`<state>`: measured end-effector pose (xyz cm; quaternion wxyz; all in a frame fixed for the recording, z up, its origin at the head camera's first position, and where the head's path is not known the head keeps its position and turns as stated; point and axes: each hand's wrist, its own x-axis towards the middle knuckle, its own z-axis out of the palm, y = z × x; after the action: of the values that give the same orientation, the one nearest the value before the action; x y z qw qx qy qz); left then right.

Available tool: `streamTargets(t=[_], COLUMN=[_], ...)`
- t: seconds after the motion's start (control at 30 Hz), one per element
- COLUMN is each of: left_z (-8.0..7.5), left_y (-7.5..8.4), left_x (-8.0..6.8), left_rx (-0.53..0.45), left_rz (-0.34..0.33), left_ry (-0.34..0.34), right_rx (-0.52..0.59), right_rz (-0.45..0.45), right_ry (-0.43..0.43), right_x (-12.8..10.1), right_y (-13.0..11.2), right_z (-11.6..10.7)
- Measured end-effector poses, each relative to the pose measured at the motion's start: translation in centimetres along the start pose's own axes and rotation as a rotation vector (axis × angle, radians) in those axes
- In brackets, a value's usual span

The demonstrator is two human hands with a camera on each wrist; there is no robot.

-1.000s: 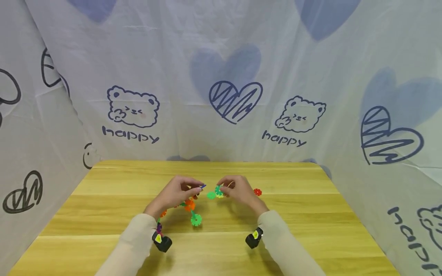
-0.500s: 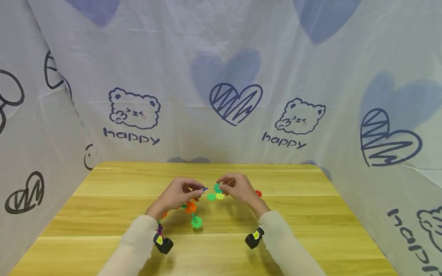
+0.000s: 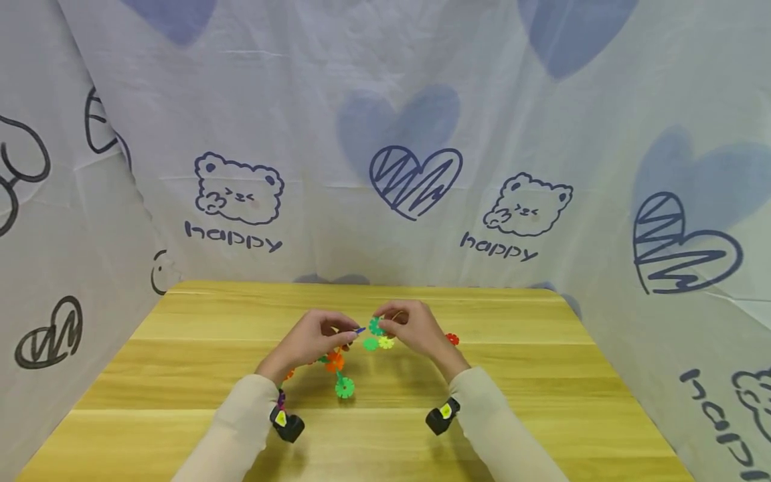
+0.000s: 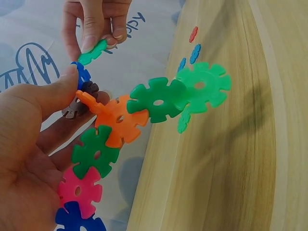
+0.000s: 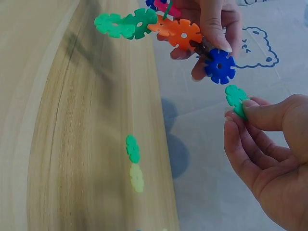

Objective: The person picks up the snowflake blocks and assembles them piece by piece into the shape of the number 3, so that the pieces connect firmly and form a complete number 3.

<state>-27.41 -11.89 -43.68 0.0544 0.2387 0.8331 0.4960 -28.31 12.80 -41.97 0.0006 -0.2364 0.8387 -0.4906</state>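
table: the wooden table (image 3: 542, 375) carries everything; both hands work above its middle, close to each other.

chain: the chain of snowflake discs (image 4: 144, 108) hangs from the left hand; its long axis goes from the palm out and down toward the table, and it ends in 2 green discs.

left hand: the left hand (image 3: 313, 338) has thumb and fingers curled around the upper end of the chain. It pinches there near the blue end disc (image 5: 220, 66), which sticks out toward the other hand.

right hand: the right hand (image 3: 415, 328) pinches 1 loose green disc (image 5: 237, 99) between thumb and fingertips, so it is closed on this piece.

key relation: in the right wrist view the green disc is just beside the blue end disc, a little below it, with a small gap; they do not touch. The right hand is the nearer one to this gap, and I judge the joining needs the edge of the green disc to go toward a slot of the blue one.

loose pieces: 2 flat discs (image 3: 378, 343), green and yellow, lie on the table under the hands; a red disc (image 3: 452, 339) lies just right of the right hand.
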Motion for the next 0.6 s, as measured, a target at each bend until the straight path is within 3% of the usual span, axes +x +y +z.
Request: streamTargets(t=[0.6], left_z=[0.11], left_y=[0.14], left_x=[0.11], left_rx=[0.007], left_rz=[0.061], left_ry=[-0.026], right_rx=[-0.055], right_rz=[-0.053], right_ry=[-0.044], right_x=[0.07], right_y=[0.02], right_z=[0.27])
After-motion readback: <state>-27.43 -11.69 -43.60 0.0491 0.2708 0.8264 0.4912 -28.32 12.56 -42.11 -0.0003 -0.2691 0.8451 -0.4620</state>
